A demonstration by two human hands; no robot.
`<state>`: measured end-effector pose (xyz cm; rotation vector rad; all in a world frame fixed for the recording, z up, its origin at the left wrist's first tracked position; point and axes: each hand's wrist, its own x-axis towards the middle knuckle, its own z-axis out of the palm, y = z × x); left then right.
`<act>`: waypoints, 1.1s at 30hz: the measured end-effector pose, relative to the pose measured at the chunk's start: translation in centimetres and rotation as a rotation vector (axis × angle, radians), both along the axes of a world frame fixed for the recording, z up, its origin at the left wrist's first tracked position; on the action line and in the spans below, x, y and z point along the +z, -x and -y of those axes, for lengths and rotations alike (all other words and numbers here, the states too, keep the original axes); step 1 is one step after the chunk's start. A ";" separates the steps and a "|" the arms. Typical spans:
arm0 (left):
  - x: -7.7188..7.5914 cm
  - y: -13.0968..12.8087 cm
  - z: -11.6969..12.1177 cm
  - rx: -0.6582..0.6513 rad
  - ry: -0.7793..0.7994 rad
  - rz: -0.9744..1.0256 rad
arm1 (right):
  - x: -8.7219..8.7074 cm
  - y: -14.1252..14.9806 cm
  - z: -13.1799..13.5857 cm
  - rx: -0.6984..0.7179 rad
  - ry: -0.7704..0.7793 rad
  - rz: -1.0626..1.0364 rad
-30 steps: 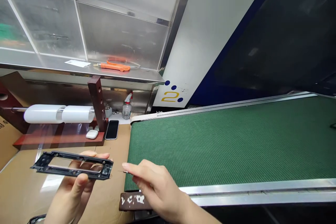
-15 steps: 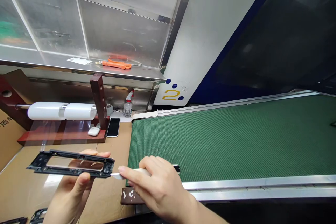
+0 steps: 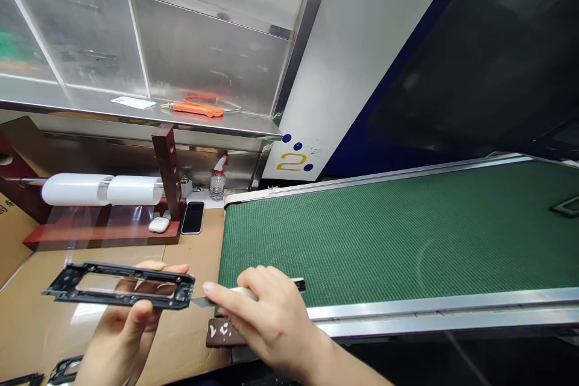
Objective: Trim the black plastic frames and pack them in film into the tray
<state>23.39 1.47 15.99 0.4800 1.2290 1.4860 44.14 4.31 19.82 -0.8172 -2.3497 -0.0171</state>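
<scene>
My left hand (image 3: 129, 325) grips a long black plastic frame (image 3: 67, 284) with a rectangular opening, thumb on the near edge and fingers behind it. Through the opening some of those fingers show. In my right hand (image 3: 275, 313) is a utility knife (image 3: 244, 292) with a pale handle, its dark end sticking out behind the knuckles. The knife's blade (image 3: 200, 301) points left at the right end of the frame; whether it touches cannot be made out. At the bottom left lie more black frames (image 3: 66, 370), cut off by the picture's edge.
A green conveyor belt (image 3: 362, 241) runs off to the right, carrying a dark frame (image 3: 565, 208). Film rolls (image 3: 76, 189) hang on a wooden stand (image 3: 165, 157). Nearby are a phone (image 3: 193, 218), an earbud case (image 3: 159, 225) and a spray bottle (image 3: 218, 184). An orange tool (image 3: 199, 109) lies on the shelf.
The blade has shifted slightly and now shows darker beside the frame's right end. A dark frame has come further into view on the belt at right. Both grips are unchanged.
</scene>
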 end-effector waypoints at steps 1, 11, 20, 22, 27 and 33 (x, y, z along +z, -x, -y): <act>0.3 -0.4 0.0 0.020 0.045 0.039 | -0.4 0.0 -0.1 -0.008 -0.034 -0.036; -0.9 0.2 0.9 -0.106 -0.106 -0.327 | -0.4 1.1 -1.4 0.047 0.581 -0.490; -1.5 0.8 0.7 -0.152 -0.118 -0.277 | -0.9 3.1 -2.0 0.203 0.787 -0.648; -2.3 1.1 0.5 -0.164 -0.137 -0.246 | -1.0 3.5 -1.8 0.208 0.782 -0.677; -0.4 -0.5 -0.3 -0.034 -0.041 0.005 | -1.2 3.8 -1.6 0.177 0.774 -0.722; 3.0 -2.3 -0.8 0.050 0.077 0.150 | -2.5 2.3 -3.7 -0.033 0.896 -0.610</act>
